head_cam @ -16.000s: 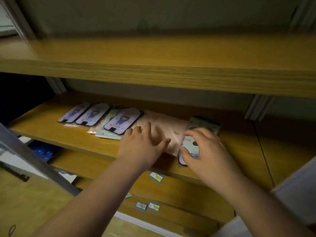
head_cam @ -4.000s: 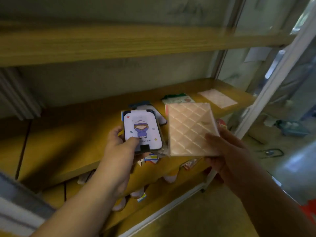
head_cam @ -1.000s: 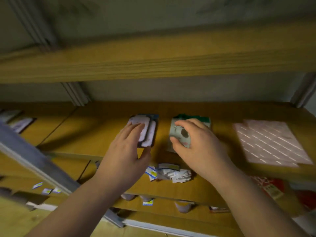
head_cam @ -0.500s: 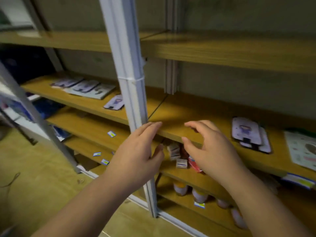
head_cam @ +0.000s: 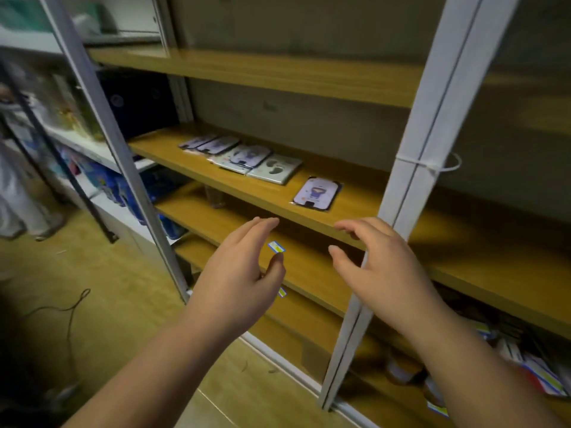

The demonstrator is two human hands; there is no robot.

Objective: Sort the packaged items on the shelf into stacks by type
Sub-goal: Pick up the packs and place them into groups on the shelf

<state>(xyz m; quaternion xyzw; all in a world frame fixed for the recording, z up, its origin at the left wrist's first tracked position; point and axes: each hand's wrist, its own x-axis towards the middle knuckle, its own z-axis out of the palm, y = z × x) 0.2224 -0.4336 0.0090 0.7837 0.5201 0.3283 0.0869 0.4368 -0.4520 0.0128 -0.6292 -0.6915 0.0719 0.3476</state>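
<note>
On the wooden shelf (head_cam: 197,171) lies a lone purple cartoon-figure package (head_cam: 316,193), closest to my hands. Further left sits a cluster: a pale package with footprint marks (head_cam: 276,168), another purple package (head_cam: 251,156) resting on a light one, and two purple packages (head_cam: 208,143) at the far end. My left hand (head_cam: 239,273) hovers empty with fingers spread, below and in front of the shelf edge. My right hand (head_cam: 375,262) is also empty and spread, at the shelf's front edge beside the white post, right of the lone package.
A white metal upright (head_cam: 411,193) with a zip tie stands just right of my right hand. Another upright (head_cam: 102,125) rises at left. Lower shelves carry small price labels (head_cam: 276,247) and assorted goods (head_cam: 537,369). A cable (head_cam: 74,307) lies on the wooden floor.
The view has swung left along the shelving, so the left bay's packages now sit ahead. Both empty hands have travelled left with it, past the white upright.
</note>
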